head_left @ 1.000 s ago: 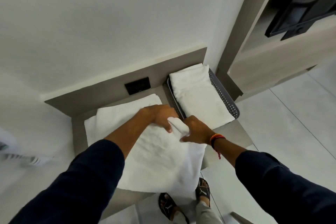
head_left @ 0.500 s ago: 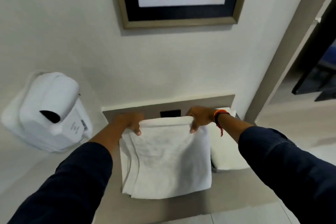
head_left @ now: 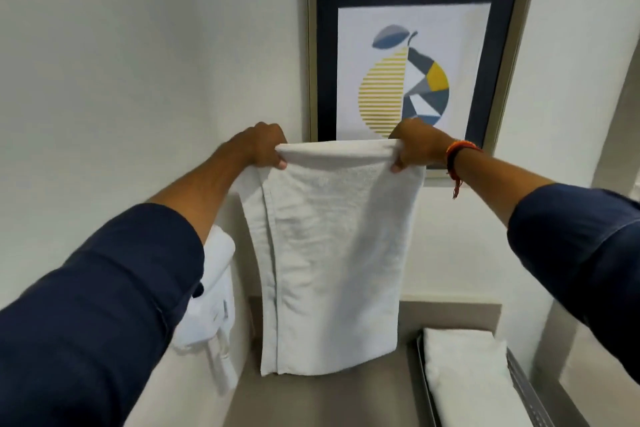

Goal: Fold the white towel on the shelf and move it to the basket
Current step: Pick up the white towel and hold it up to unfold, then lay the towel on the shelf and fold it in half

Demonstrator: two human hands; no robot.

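Left hand [head_left: 261, 146] and right hand [head_left: 417, 146] gripping top corners of white towel [head_left: 332, 253], hanging folded above shelf [head_left: 311, 399], beside basket [head_left: 523, 381].

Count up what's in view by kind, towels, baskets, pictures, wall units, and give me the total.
White towels: 2, the held towel gripped by the left hand and right hand, and the folded towel in the basket
Grey basket: 1
Framed pear picture: 1
White wall unit: 1
Total: 5
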